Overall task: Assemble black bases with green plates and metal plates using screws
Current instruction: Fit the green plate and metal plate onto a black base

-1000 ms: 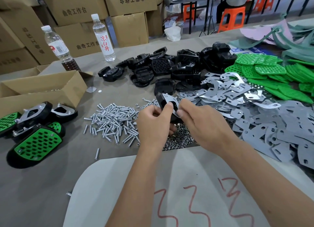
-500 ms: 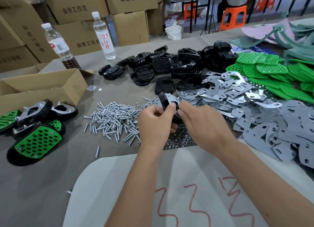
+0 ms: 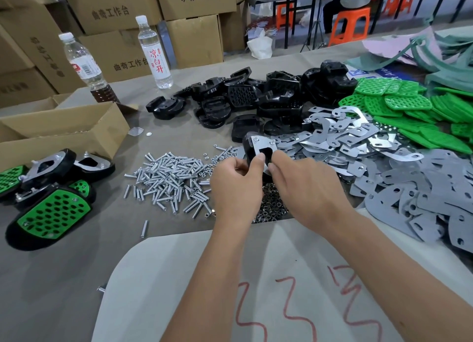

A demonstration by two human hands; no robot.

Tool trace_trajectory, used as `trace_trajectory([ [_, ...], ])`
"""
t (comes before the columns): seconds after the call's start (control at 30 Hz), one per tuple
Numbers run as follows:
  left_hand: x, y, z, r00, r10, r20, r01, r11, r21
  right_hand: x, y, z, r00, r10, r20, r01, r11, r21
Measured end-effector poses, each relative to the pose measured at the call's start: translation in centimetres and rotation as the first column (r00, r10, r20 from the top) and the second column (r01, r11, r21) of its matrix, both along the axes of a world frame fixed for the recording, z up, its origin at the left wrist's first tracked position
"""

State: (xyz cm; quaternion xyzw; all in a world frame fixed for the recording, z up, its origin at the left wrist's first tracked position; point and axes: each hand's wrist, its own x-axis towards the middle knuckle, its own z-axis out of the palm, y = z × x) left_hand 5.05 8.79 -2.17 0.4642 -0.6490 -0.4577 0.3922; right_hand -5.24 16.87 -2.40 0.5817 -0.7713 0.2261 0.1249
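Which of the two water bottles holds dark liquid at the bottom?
The left bottle, behind the open cardboard box: brown liquid fills its base. The right bottle, with red characters on its label, looks clear throughout.

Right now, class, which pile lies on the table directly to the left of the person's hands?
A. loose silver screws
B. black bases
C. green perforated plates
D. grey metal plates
A: the heap of silver screws lies just left of the left hand, while the green plates and grey metal plates lie to the right and the black bases lie farther back.
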Motion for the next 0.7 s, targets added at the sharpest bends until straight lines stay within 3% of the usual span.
trace_trajectory([
  [0.13,0.2,0.4,0.3,1.000,-0.011,-0.010,0.011,1.000,0.001,0.1,-0.2,-0.2,0.994,-0.103,0.047,0.104,0.995,-0.007],
  [0.23,0.3,0.6,0.7,0.997,0.008,-0.074,-0.003,0.998,0.067,-0.2,0.1,0.2,0.988,0.028,0.155,0.007,0.975,-0.220],
  [0.3,0.6,0.2,1.3,0.974,0.029,-0.225,0.020,0.977,0.211,-1.0,0.4,0.5,0.969,0.162,0.187,-0.101,0.949,-0.299],
  [0.4,1.7,-0.8,2.4,0.914,-0.027,-0.404,0.221,0.870,0.440,-1.9,0.5,0.3,0.944,0.276,0.181,-0.218,0.933,-0.287],
  [0.53,2.5,-1.4,2.7,0.893,-0.101,-0.439,0.365,0.732,0.574,-1.9,0.3,0.0,0.905,0.382,0.189,-0.301,0.886,-0.353],
  [0.63,2.7,-1.4,2.7,0.899,-0.144,-0.414,0.367,0.764,0.530,-1.4,0.1,-0.1,0.876,0.428,0.224,-0.312,0.855,-0.414],
  [0.7,2.7,-1.3,2.7,0.937,-0.139,-0.319,0.277,0.852,0.445,-1.1,0.0,-0.2,0.857,0.429,0.284,-0.266,0.842,-0.470],
])
